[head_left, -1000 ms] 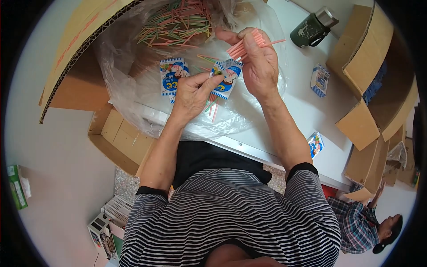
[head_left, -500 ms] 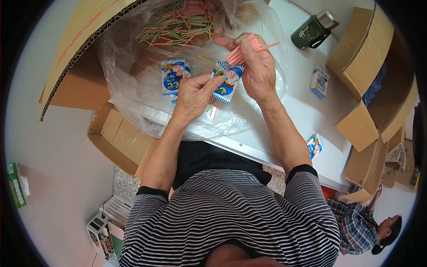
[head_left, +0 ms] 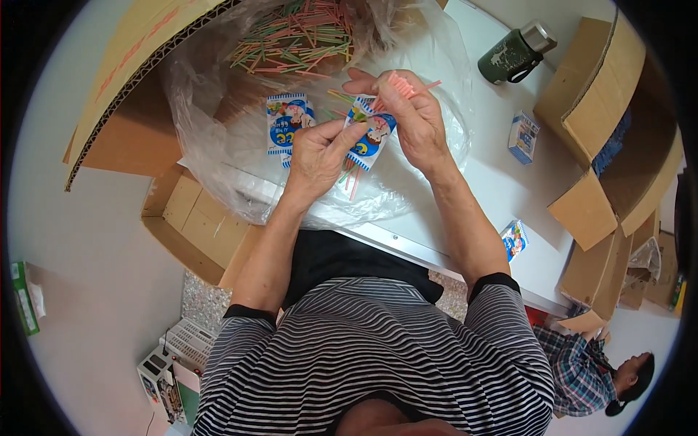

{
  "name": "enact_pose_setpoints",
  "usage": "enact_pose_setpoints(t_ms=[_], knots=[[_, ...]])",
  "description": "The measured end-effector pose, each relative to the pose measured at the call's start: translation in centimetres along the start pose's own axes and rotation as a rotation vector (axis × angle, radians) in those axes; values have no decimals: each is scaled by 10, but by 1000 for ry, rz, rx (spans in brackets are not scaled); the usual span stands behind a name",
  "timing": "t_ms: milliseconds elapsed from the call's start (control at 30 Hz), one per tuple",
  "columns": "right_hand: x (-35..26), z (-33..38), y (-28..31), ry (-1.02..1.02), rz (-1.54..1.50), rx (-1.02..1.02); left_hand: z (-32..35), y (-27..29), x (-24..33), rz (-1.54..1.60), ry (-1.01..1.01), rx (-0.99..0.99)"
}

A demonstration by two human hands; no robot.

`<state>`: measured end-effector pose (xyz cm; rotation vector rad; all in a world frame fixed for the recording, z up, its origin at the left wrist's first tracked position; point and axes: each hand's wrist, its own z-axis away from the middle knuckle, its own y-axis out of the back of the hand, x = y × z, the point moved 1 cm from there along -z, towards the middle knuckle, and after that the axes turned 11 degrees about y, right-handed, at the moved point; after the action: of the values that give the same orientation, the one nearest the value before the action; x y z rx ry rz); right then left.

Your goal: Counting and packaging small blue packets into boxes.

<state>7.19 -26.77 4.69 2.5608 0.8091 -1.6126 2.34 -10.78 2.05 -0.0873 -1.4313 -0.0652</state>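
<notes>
My left hand (head_left: 317, 157) pinches the edge of a small blue-and-white packet (head_left: 375, 139) between thumb and fingers. A bundle of thin pink sticks (head_left: 397, 87) is gripped in my right hand (head_left: 418, 125), with one stick poking out to the right. The bundle's lower ends meet the packet's top edge; whether they are inside it I cannot tell. Left of my hands, more such packets (head_left: 285, 129) lie overlapping on a clear plastic sheet (head_left: 240, 163). Beyond them is a heap of pink, green and yellow sticks (head_left: 305, 40), and a few loose sticks show beneath the held packet.
A green flask (head_left: 509, 58) stands at the back right of the white table (head_left: 480, 190). A small carton (head_left: 523, 136) and another packet (head_left: 514, 240) lie on the right. Cardboard boxes (head_left: 582, 94) flank both sides. A person in a plaid shirt (head_left: 582, 370) is at lower right.
My right hand has come down and slightly left with the pink sticks, so their lower ends now meet the packet's top. My left hand has stayed almost still on the packet.
</notes>
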Motion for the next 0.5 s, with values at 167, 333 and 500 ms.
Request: enact_pose_setpoints(t_ms=[167,333,500], knots=[[2,-2,-1,-232,21,2,-1,-4,-5,204,49,39],[12,-4,1,-354,-121,-5,-2,-8,-8,305,41,59],[0,-6,-3,-302,153,-123,0,-6,-11,324,27,89]])
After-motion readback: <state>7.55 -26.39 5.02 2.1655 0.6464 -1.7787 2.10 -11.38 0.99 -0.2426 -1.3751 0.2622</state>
